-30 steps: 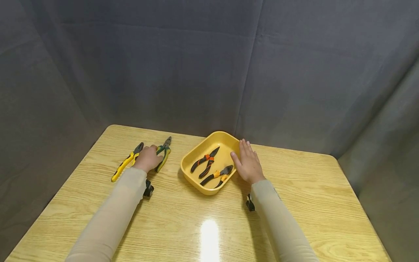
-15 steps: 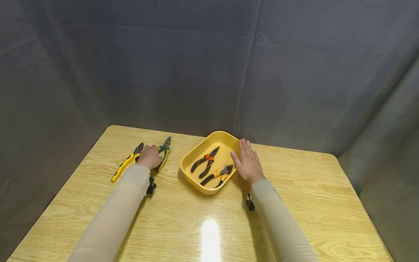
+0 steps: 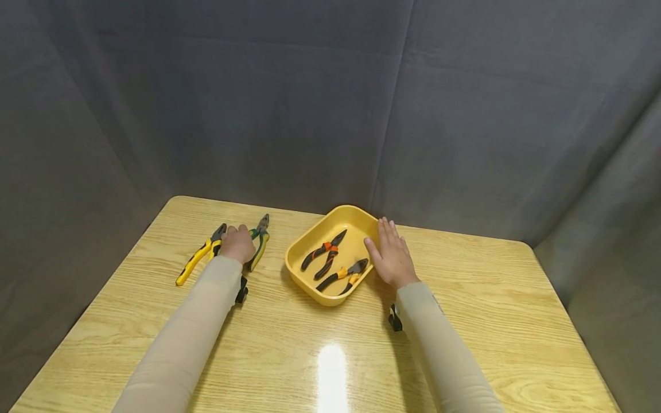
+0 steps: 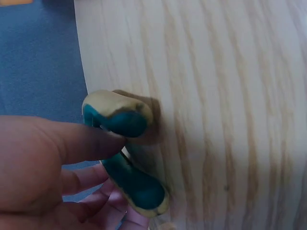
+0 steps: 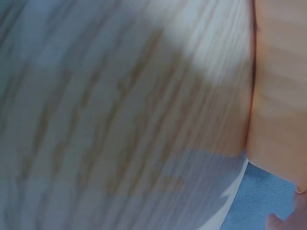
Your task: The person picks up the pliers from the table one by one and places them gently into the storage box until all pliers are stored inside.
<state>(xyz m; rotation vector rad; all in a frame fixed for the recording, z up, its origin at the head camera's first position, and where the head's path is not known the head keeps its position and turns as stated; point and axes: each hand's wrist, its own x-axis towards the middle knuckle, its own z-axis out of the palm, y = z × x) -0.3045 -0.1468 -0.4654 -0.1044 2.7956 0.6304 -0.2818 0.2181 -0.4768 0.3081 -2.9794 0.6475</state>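
Observation:
My left hand [image 3: 237,244] is at the handles of green-and-yellow pliers [image 3: 260,245], which lie on the table. In the left wrist view the thumb reaches between the two handles of the pliers [image 4: 136,184], with the fingers curled behind the lower one. My right hand [image 3: 395,261] has its fingers straight along the right side of a yellow tray [image 3: 296,275]; its fingertips are at the rim. Inside the tray are black-and-orange long-nose pliers [image 3: 327,261] and black-and-yellow pliers [image 3: 341,275]. In the right wrist view the tray's wall [image 5: 280,96] fills the right edge.
Yellow-and-black pliers [image 3: 193,264] lie just left of my left hand, partly hidden by it. The wooden table [image 3: 279,355] ends at a grey curtain [image 3: 289,126] behind the tray, with more curtain on both sides.
My left hand has shifted slightly right, closer in on the green-and-yellow pliers. Those pliers, the tray and my right hand stay in place.

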